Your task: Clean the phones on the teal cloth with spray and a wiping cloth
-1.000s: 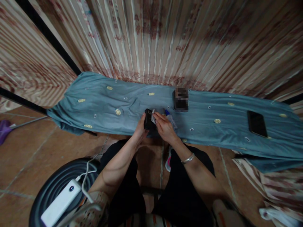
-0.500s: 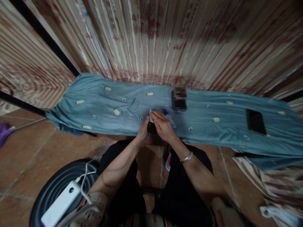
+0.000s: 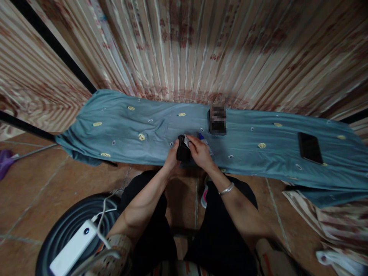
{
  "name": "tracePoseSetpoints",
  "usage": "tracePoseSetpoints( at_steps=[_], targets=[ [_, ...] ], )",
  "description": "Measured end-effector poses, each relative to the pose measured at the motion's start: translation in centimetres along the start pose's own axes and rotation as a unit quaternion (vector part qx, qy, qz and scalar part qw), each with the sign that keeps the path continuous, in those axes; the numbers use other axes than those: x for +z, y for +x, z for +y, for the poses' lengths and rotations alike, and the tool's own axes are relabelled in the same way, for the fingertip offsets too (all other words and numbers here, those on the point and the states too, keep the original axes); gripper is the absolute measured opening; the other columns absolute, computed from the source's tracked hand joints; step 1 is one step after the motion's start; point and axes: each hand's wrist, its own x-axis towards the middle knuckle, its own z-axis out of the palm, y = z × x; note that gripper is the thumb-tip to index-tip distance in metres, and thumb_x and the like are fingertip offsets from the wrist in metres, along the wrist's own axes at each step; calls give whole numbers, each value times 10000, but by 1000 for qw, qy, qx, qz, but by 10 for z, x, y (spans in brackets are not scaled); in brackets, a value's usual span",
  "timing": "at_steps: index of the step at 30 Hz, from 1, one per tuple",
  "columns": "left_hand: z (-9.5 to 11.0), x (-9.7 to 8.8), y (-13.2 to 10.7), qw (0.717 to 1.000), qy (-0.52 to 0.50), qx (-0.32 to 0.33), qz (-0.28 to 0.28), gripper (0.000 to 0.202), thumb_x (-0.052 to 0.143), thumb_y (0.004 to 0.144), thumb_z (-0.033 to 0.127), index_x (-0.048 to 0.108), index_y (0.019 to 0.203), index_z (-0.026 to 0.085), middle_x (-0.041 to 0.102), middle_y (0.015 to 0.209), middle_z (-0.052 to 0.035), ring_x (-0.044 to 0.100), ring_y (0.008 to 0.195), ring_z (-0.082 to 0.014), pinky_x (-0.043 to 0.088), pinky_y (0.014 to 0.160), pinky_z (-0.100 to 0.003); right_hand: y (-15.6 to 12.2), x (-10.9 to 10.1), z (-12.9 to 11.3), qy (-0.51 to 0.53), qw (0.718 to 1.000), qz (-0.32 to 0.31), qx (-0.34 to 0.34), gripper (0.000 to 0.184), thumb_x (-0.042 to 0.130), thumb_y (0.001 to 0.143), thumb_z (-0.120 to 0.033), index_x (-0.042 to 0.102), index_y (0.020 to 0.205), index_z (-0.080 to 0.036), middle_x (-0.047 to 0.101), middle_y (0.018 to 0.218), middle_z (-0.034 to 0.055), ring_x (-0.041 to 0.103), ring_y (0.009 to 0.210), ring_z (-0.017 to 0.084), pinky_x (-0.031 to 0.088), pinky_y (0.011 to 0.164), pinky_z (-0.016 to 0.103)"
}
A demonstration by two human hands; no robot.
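My left hand [image 3: 172,156] is closed around a small black object [image 3: 183,150], boxy and dark, whose exact kind I cannot make out. Its fingers are mostly hidden beneath the object. My right hand [image 3: 200,151] pinches a whitish-grey cloth or tissue [image 3: 186,140] against the object's upper right side. Just beyond the right hand lies a clear bottle with a blue cap [image 3: 200,136], partly covered by that hand. Farther back stands a dark box-like item [image 3: 217,128], its top blurred out.
A blue-green patterned cloth [image 3: 155,147] covers the long narrow table. A black phone [image 3: 310,148] lies at the right. Behind hangs a striped curtain [image 3: 184,76]. At lower left, a white power bank [image 3: 74,247] with a cable rests on a round black stool [image 3: 53,234].
My right hand and the whitish cloth have shifted slightly right across the black object. More of the object's top now shows.
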Motion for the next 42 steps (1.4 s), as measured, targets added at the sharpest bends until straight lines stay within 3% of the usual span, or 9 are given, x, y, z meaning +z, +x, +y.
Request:
tracePoseSetpoints(
  at_steps=[8,18,23,29,42],
  targets=[
    [1,0,2,1000,-5,19,-6,251,657,960,344,761,957,116,812,972,-93,739,1134,-219,508,1076,-308,3,6,6,82,993,37,74,361,592,938,-274,753,1261,-277,791,1269,41,731,1196,248,551,1104,450],
    [-1,-1,6,999,8,40,5,269,639,979,355,761,966,115,811,936,-86,738,1128,-227,517,1057,-316,0,7,5,90,992,50,75,320,617,940,-314,761,1221,-268,812,1201,63,733,1190,276,550,1106,484],
    [4,-3,3,999,2,38,-17,296,651,974,385,765,975,113,816,933,-97,750,1118,-233,534,1041,-309,-3,8,1,101,991,52,74,320,616,920,-295,769,1199,-260,817,1186,70,744,1163,281,560,1094,488],
    [9,-4,5,999,7,22,28,365,675,946,480,752,927,123,809,883,-97,770,1036,-245,568,965,-312,-5,6,-8,114,991,31,68,303,618,902,-272,778,1158,-251,824,1161,51,750,1134,263,563,1082,467],
    [17,-2,7,999,-12,29,45,395,588,992,505,725,889,149,743,764,-42,743,857,-198,555,851,-278,-13,1,-20,168,983,-5,67,281,622,894,-297,797,1107,-244,836,1094,37,776,1032,236,611,976,403]
  ],
)
